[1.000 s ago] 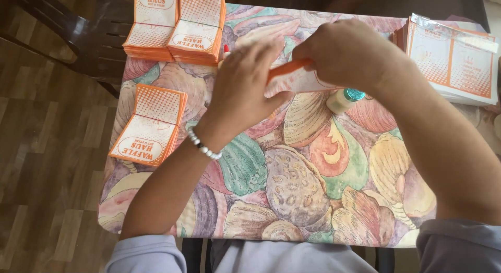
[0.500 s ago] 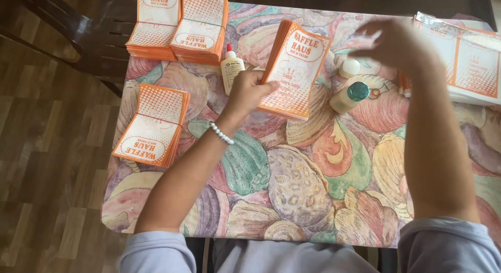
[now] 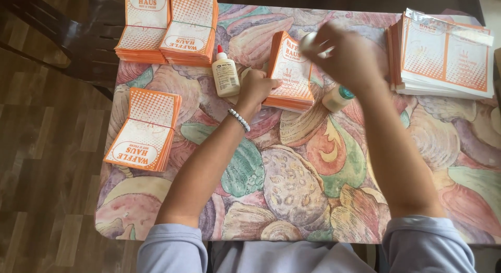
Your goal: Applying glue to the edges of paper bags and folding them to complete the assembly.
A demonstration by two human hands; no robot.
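The left hand now lies with its fingers flat and together on the small stack of orange-and-white paper bags in the middle of the table, pinning its near left edge; half a second ago it held a single bag up off the cloth, so that bag has been laid onto the stack; the right hand has swung in from the far right and is lifted above the table, blurred, its fingers closed round a small pale object that I cannot identify; a second ago both hands were pressed together over one bag, so the work on that piece looks finished and the hands have parted; a white glue bottle with a red tip stands just left of the stack, and a second bottle with a green cap lies tipped just right of it, under the right wrist; finished piles sit at the far left, another pile nearer, and flat unfolded sheets at the far right of the shell-patterned tablecloth.
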